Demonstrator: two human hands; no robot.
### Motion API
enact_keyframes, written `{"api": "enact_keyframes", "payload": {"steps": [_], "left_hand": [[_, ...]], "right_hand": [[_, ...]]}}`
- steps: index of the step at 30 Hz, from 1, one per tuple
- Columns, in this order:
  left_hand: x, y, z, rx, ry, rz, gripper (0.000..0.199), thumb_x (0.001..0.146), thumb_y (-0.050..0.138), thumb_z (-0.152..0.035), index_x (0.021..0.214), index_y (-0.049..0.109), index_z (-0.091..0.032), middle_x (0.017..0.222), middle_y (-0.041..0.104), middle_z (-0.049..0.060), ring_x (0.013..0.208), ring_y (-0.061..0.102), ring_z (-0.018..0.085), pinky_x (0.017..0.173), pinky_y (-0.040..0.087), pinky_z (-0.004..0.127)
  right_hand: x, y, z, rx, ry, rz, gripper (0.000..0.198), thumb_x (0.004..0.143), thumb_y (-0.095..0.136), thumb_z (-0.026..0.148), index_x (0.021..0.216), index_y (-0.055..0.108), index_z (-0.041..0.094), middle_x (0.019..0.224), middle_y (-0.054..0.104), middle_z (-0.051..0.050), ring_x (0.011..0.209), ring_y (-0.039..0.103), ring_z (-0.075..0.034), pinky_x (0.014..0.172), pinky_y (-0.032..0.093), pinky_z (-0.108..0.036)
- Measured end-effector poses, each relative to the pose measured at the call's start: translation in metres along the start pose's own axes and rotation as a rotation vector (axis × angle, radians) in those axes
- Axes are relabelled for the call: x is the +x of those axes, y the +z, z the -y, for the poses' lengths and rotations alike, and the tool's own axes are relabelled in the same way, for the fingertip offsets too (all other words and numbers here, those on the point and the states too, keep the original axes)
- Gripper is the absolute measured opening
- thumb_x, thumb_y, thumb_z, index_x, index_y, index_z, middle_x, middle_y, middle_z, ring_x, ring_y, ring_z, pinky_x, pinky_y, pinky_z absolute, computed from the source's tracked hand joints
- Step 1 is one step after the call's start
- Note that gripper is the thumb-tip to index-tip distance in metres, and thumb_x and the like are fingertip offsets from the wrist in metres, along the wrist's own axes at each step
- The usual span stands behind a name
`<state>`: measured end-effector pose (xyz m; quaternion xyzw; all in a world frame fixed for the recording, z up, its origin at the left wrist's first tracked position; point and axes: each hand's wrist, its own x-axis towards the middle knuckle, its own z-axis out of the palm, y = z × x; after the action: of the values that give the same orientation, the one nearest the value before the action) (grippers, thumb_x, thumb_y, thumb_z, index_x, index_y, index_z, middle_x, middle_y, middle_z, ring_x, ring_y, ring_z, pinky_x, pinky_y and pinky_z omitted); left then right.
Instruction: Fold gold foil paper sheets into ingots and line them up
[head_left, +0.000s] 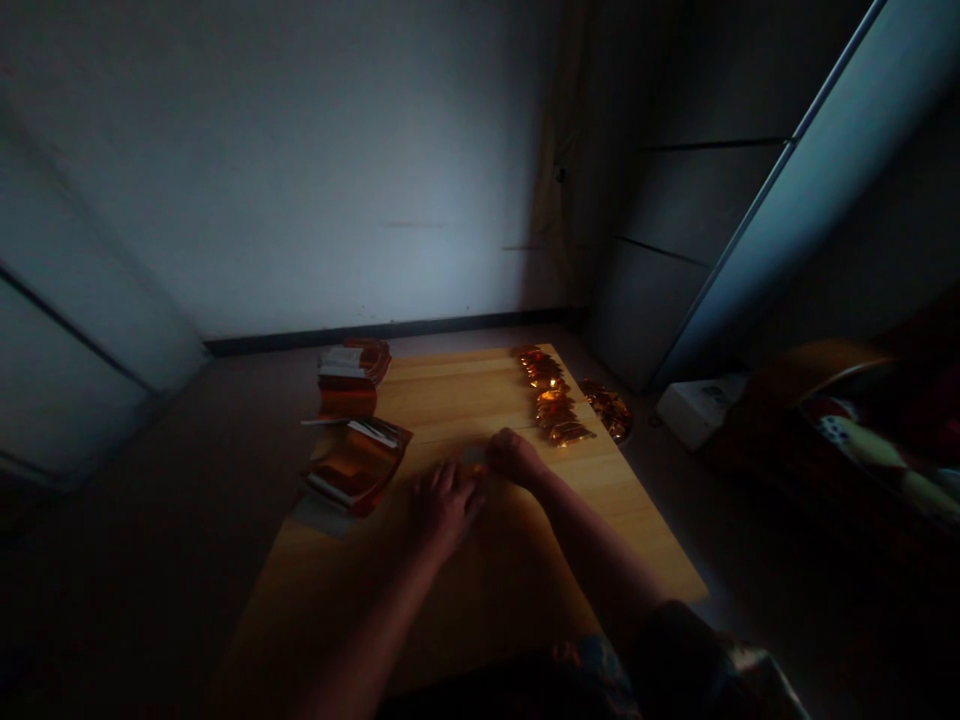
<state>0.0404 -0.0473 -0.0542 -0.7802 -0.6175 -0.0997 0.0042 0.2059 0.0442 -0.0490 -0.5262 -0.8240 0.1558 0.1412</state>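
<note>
My left hand (444, 500) lies low over the wooden table, its fingers apart and resting against a small orange-and-grey piece of film (474, 458). Closed at the other end of that piece is my right hand (516, 456), with the fingers curled in and pinching its edge. Dim light and blur hide the exact fold of the film. Left of my hands sits a stack of orange film sheets (358, 465) with white strips on it. Behind it is a second orange stack (349, 385) with white pieces on top.
Shiny copper-coloured folded packets (555, 405) stand in rows along the right side of the wooden table (442, 395). Beyond the right edge, more shiny pieces (609, 410) lie in a heap lower down. A white box (697, 408) stands on the floor near the cabinet.
</note>
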Motion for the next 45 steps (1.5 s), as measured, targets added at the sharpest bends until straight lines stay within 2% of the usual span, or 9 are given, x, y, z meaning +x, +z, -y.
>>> {"api": "enact_keyframes", "payload": {"steps": [4,8,15,23,27,33,39,41,45], "left_hand": [[0.008,-0.003,-0.005,-0.031,-0.067,-0.05,0.024,0.088,0.047,-0.036,0.099,0.067,-0.027,0.131,0.054,0.011,0.119,0.048,0.031,0.094,0.036,0.055],[0.017,0.001,0.0,-0.11,-0.073,-0.107,0.014,0.084,0.052,-0.027,0.088,0.065,-0.024,0.124,0.06,0.008,0.114,0.052,0.028,0.093,0.037,0.051],[0.029,-0.001,0.026,-0.286,0.004,-0.045,0.011,0.079,0.054,-0.02,0.077,0.064,-0.024,0.125,0.062,0.002,0.115,0.055,0.022,0.099,0.035,0.045],[0.036,-0.01,0.047,-0.341,0.171,0.066,0.012,0.079,0.053,-0.02,0.075,0.063,-0.024,0.128,0.06,-0.002,0.126,0.046,0.02,0.105,0.031,0.045],[0.037,-0.014,0.049,-0.303,0.24,0.106,0.012,0.078,0.053,-0.018,0.077,0.063,-0.026,0.129,0.059,-0.004,0.129,0.044,0.019,0.107,0.03,0.044],[0.031,-0.019,0.039,-0.282,0.151,0.109,0.015,0.079,0.049,-0.017,0.078,0.062,-0.026,0.131,0.058,-0.003,0.13,0.042,0.023,0.109,0.02,0.058],[0.03,-0.016,0.038,-0.254,0.162,0.051,0.014,0.078,0.053,-0.019,0.08,0.065,-0.026,0.127,0.061,-0.001,0.127,0.045,0.025,0.108,0.026,0.055],[0.031,-0.012,0.041,-0.245,0.171,0.035,0.016,0.078,0.055,-0.023,0.087,0.067,-0.027,0.127,0.061,0.001,0.126,0.047,0.025,0.108,0.028,0.052],[0.031,-0.004,0.045,-0.25,0.162,0.01,0.039,0.077,0.06,-0.029,0.116,0.061,-0.028,0.129,0.059,0.005,0.126,0.046,0.025,0.109,0.026,0.05]], "right_hand": [[-0.013,-0.005,0.003,-0.095,-0.141,0.008,0.017,0.088,0.052,0.019,0.091,0.069,0.018,0.1,0.063,-0.007,0.092,0.052,-0.016,0.082,0.038,-0.027],[-0.037,-0.004,0.012,-0.147,-0.142,-0.009,0.024,0.093,0.046,0.026,0.108,0.065,0.024,0.115,0.061,-0.007,0.104,0.047,-0.02,0.088,0.034,-0.034],[-0.061,0.001,0.022,-0.165,-0.18,0.006,0.023,0.094,0.046,0.026,0.105,0.065,0.023,0.106,0.064,-0.006,0.097,0.048,-0.02,0.083,0.032,-0.033],[-0.068,0.009,0.015,-0.059,-0.293,0.002,0.015,0.091,0.053,0.027,0.094,0.068,0.025,0.093,0.066,-0.003,0.09,0.051,-0.017,0.081,0.032,-0.03],[-0.056,0.009,-0.001,-0.007,-0.339,-0.051,0.018,0.085,0.061,0.028,0.1,0.067,0.022,0.103,0.064,-0.005,0.092,0.051,-0.018,0.081,0.035,-0.029],[-0.043,0.012,-0.006,-0.008,-0.345,-0.059,0.014,0.084,0.062,0.026,0.094,0.07,0.022,0.101,0.063,-0.006,0.091,0.053,-0.018,0.08,0.038,-0.029],[-0.037,0.011,0.0,0.031,-0.415,-0.06,0.015,0.087,0.056,0.024,0.094,0.07,0.021,0.102,0.064,-0.006,0.091,0.056,-0.017,0.081,0.041,-0.028],[-0.035,0.009,0.002,0.097,-0.449,-0.039,0.017,0.089,0.052,0.021,0.093,0.069,0.019,0.1,0.065,-0.005,0.09,0.057,-0.016,0.081,0.043,-0.027],[-0.034,0.007,0.005,0.245,-0.493,0.016,0.018,0.089,0.05,0.017,0.088,0.067,0.016,0.095,0.066,-0.006,0.089,0.059,-0.014,0.081,0.046,-0.024]]}}
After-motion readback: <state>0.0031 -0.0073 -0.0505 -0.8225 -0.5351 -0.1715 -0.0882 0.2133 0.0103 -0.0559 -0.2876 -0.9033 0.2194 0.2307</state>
